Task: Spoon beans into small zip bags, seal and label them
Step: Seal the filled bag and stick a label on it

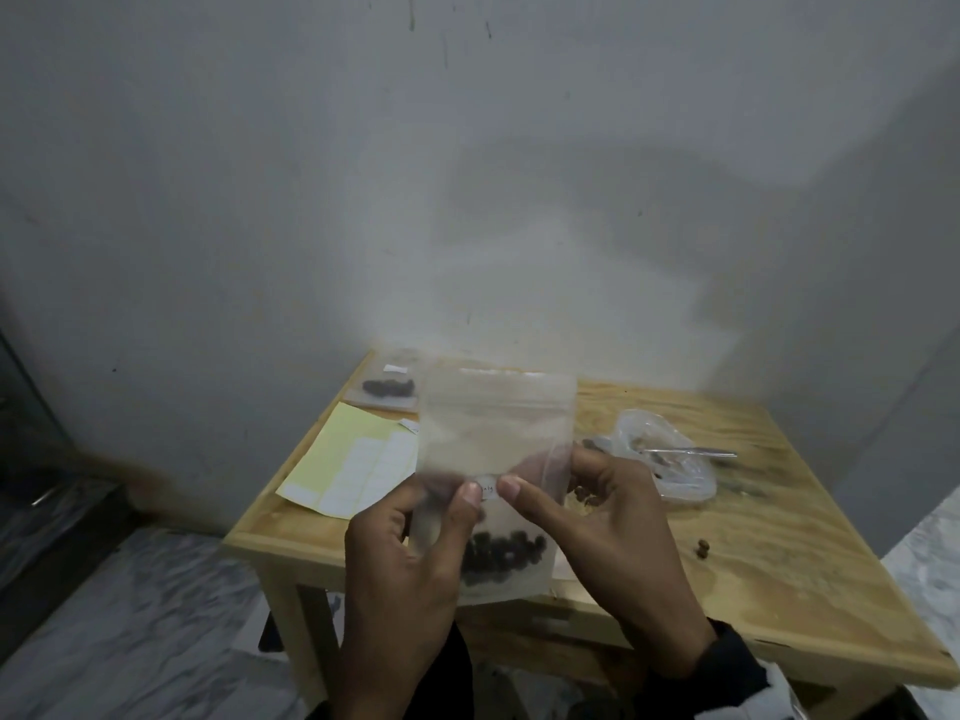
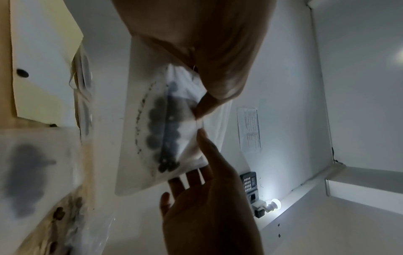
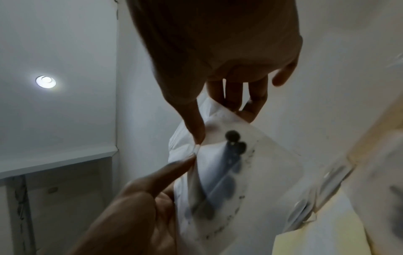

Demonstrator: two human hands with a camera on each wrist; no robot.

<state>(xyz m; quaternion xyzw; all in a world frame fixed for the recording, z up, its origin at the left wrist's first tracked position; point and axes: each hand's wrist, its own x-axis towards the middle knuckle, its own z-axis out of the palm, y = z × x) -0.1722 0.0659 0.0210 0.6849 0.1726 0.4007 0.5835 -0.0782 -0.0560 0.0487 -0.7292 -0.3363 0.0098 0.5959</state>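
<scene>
A clear zip bag [image 1: 493, 433] stands upright in the air over the table's near edge, with dark beans [image 1: 501, 556] pooled at its bottom. A small white label [image 1: 487, 490] sits on its front, between my two thumbs. My left hand [image 1: 452, 506] pinches the bag's lower left, thumb in front and fingers behind. From the other side my right hand [image 1: 524, 491] pinches it, thumb beside the label. The left wrist view has the bag [image 2: 152, 120] between my left hand [image 2: 205, 103] and right hand [image 2: 207, 155]. The right wrist view shows the bag [image 3: 240, 172] under my right hand's thumb [image 3: 196, 129].
On the small wooden table [image 1: 779, 563] lie a yellow label sheet [image 1: 353, 459] at the left, a filled labelled bag [image 1: 389, 387] at the back left, and an open plastic bag of beans [image 1: 670, 475] with a metal spoon [image 1: 691, 452]. Loose beans [image 1: 702, 549] lie at the right.
</scene>
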